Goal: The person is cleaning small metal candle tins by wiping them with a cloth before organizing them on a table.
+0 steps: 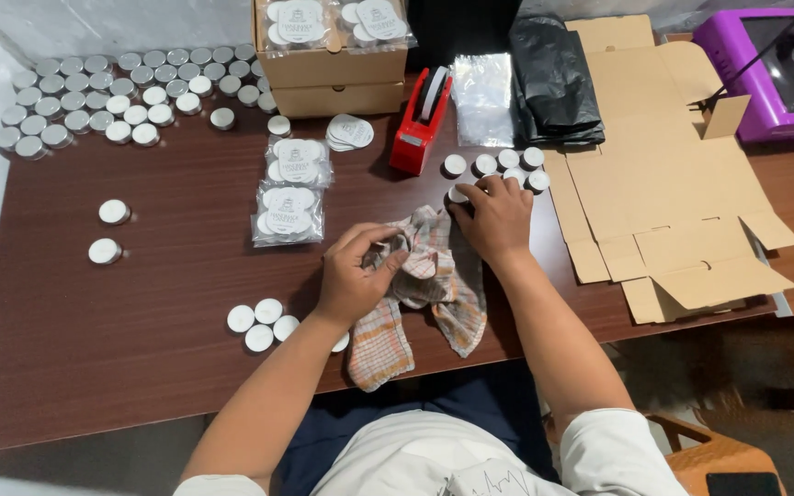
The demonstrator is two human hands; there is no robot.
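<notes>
Risk: the loose candles near the worktop front edge could be swept off if the checked cloth drags sideways. The left hand is closed, pinching a bunched fold of that cloth at centre. Right of it, the right hand has fingers curled onto a white tealight, beside the far cluster.

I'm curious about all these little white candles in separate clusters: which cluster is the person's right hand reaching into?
The small cluster just right of the red tape dispenser. The right hand has its fingertips on a candle there, while the left hand grips the checked cloth.
</notes>
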